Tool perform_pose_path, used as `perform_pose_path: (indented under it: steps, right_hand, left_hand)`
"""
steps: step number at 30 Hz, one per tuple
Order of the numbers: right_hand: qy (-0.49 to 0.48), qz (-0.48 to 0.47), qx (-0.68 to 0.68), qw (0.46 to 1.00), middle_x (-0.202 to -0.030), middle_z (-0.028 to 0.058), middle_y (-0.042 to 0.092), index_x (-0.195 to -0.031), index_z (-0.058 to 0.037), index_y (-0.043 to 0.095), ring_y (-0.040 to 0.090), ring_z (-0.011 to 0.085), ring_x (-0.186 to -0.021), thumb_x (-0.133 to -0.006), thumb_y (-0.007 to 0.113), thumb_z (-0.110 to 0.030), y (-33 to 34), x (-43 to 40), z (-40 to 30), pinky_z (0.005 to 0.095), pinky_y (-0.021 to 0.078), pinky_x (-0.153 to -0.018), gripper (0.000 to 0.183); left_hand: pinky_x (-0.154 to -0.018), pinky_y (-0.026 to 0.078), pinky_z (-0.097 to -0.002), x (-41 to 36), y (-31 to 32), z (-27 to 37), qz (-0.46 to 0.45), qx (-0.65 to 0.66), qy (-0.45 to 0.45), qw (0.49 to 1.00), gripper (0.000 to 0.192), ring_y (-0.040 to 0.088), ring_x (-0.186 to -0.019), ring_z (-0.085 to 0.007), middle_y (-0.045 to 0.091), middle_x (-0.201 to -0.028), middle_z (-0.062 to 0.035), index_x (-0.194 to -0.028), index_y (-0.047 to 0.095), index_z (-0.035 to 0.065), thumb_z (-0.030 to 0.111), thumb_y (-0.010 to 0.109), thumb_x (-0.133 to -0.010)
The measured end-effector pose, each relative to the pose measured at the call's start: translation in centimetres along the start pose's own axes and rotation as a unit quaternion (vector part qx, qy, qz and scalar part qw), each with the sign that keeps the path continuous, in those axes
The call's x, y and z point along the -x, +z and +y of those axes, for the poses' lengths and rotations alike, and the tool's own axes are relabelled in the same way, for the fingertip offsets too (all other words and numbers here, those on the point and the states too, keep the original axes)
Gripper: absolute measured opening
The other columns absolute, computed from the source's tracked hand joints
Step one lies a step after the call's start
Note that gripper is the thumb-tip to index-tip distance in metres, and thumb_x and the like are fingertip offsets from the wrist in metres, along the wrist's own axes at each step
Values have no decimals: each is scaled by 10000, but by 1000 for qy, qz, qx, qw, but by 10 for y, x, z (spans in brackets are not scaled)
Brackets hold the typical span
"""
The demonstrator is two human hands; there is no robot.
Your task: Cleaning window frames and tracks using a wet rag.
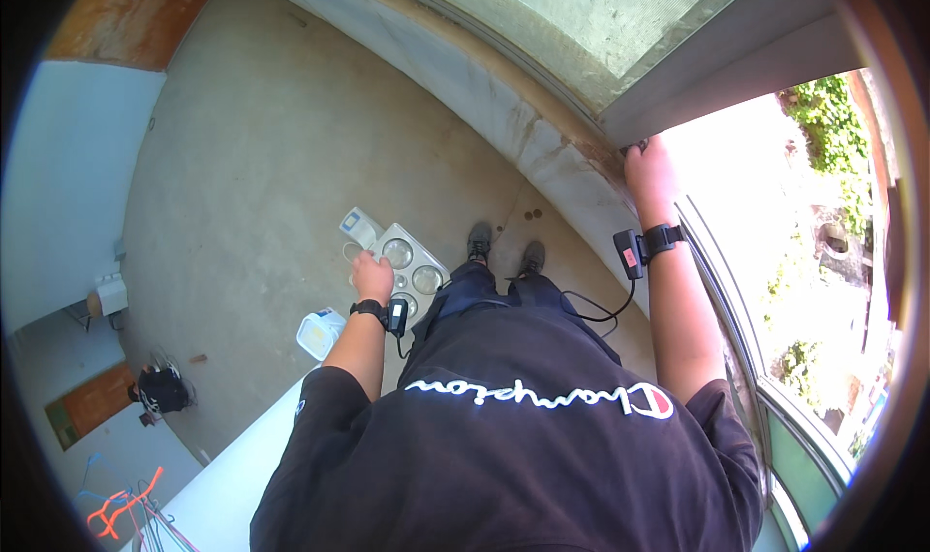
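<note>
My right hand [652, 173] is at the window frame, its fingers curled round a small dark object [633, 147] at the lower corner of a grey panel [719, 80]. Most of that object is hidden by the fingers. Lower down, my left hand [373, 276] appears in front of a white panel with several round bulbs [427, 279], which looks like a bathroom heat-lamp unit. Its fingers look partly bent; whether they touch the unit or hold anything is unclear. Both wrists carry black straps with small cabled devices.
The open window [726, 189] looks out on greenery at my right. A stained ledge [523, 116] runs along the wall. Near the lamp unit are a white box [356, 223] and a white tub [317, 336]. Coloured clothes hangers [123, 505] hang at lower left.
</note>
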State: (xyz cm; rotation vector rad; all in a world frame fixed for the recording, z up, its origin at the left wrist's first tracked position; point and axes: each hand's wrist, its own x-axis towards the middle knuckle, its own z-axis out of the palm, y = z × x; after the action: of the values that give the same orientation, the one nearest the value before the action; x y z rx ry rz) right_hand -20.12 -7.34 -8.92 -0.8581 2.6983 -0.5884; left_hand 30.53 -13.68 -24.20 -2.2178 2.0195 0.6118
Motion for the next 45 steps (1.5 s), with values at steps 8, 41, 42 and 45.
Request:
perform_pose_path:
  steps: [8,41,42,45]
  right_hand:
    - [-108,-2,-5,994,-964,245,667,-1130,-23,582,645,427,-934,-873,550,-188,-14,8,-5,487,513,-811,307]
    - [103,154,-105,977,-1085,165,665,-1096,-94,629,616,358,-1039,-741,636,-101,106,31,-120,434,486,-873,356]
    - [111,161,-105,975,-1085,165,665,-1096,-94,629,616,358,-1039,-741,636,-101,110,32,-124,434,486,-873,356]
    - [108,156,-158,969,-1088,159,665,-1111,-94,634,619,347,-1040,-736,656,-90,105,35,-111,419,492,-884,376]
  left_hand:
    - [-1000,428,-478,-4,1,55,10,60,66,996,473,542,-1147,-409,580,-1206,-256,-1226,549,-26,230,613,-834]
    - [-844,483,-361,-282,-6,6,-232,261,-7,937,475,621,-986,-258,665,-1061,-186,-1205,574,-55,268,615,-859]
    - [-844,483,-361,-275,-3,21,-236,257,2,937,475,621,-986,-258,665,-1061,-186,-1205,574,-55,268,615,-859]
    - [-780,478,-320,-253,-3,68,-276,325,53,903,458,600,-939,-191,649,-1022,-133,-1239,555,-37,247,613,-884]
